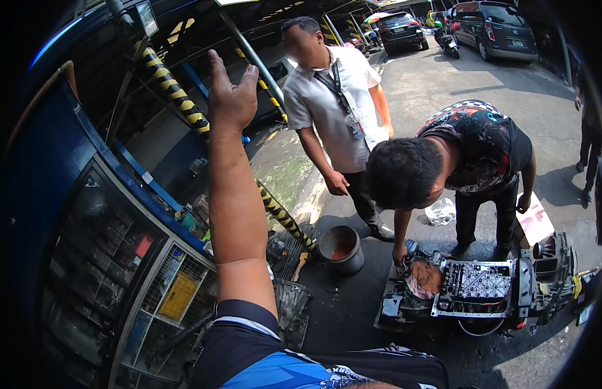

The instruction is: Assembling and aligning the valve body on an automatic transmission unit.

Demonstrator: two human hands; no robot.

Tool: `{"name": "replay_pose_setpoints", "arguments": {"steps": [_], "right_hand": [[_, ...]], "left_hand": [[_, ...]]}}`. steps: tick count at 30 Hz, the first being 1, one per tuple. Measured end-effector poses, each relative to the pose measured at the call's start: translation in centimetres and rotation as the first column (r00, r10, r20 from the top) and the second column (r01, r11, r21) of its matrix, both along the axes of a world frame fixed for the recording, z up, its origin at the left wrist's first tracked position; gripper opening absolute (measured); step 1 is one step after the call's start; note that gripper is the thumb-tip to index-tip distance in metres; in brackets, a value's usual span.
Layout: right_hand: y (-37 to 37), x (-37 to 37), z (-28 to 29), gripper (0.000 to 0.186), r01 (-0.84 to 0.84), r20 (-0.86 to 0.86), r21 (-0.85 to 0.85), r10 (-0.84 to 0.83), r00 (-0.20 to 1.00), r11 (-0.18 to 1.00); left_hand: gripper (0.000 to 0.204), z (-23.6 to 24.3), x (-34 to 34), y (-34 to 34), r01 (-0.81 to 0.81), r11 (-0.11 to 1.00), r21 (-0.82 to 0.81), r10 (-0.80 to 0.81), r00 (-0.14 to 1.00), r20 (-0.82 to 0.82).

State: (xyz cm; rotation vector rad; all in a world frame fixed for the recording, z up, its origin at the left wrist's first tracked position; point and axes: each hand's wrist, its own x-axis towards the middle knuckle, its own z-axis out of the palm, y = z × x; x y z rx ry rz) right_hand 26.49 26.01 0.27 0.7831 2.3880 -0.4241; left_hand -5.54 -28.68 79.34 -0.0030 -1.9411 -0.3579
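Note:
My left hand (233,98) is raised high, the forearm upright in the left half of the view. Its fingers point up with the thumb apart, and nothing is in it. The nearest thing behind it is a yellow-and-black striped post (178,97). My right hand is out of view. An opened gearbox (437,311) lies on the ground at lower right, its metal valve body (479,282) exposed. A stained rag (423,280) rests on it. A bending co-worker's hand (399,253) reaches to the gearbox's left end.
Another person in a white shirt (337,97) stands beyond my arm. A dark bucket (346,253) with brownish contents sits left of the gearbox. A glass-fronted cabinet (100,259) fills the left. Clear plastic (440,212) and a box (534,220) lie behind. Vehicles (495,32) are parked far off.

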Motion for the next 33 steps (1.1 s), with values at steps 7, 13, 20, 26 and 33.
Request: {"name": "replay_pose_setpoints", "arguments": {"steps": [7, 13, 20, 26, 33], "right_hand": [[1.9, 0.2, 1.4, 0.074, 0.117, -0.044, 0.038, -0.116, 0.992, 0.992], [4.1, -0.7, 2.3, 0.076, 0.187, -0.097, 0.069, -0.18, 0.979, 0.98], [6.5, -1.7, 3.9, 0.078, 0.196, -0.133, 0.083, -0.184, 0.974, 0.977], [12.4, -3.7, 7.0, 0.081, 0.204, -0.167, 0.128, -0.181, 0.969, 0.971], [16.2, -7.2, 5.5, 0.084, 0.117, -0.17, 0.097, -0.1, 0.98, 0.988]], "left_hand": [[0.046, -15.3, 3.5, 1.8, 0.672, 0.66, 0.334, -0.664, 0.731, -0.157], [0.028, -33.9, 1.4, 6.6, 0.177, 0.15, 0.973, -0.988, 0.0, 0.152], [0.041, -60.8, 4.1, 10.2, -0.063, 0.787, 0.614, -0.524, -0.594, 0.61], [0.054, -72.1, 13.3, 6.6, -0.216, 0.917, 0.334, -0.379, -0.217, 0.9], [0.054, -67.5, 15.9, 9.2, -0.301, 0.901, 0.312, -0.387, -0.231, 0.893]]}}
